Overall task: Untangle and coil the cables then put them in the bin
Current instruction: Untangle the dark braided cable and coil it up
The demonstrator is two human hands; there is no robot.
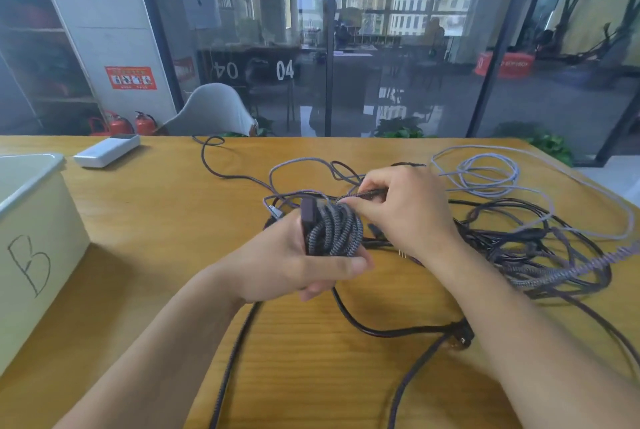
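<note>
My left hand (287, 262) grips a tight coil of grey braided cable (334, 229) with a dark plug at its top left, held above the middle of the wooden table (173, 220). My right hand (401, 210) pinches the loose end of that same braided cable just above the coil. A tangle of black and dark braided cables (540, 255) lies to the right. Behind it sits a loosely looped light grey cable (491, 175). The cream bin (31, 220), marked with a letter B, stands at the table's left edge.
A white rectangular device (107, 149) lies at the back left of the table. A thick black cable (381, 328) runs under my forearms toward the front edge. A white chair (214, 109) and a glass wall stand behind the table.
</note>
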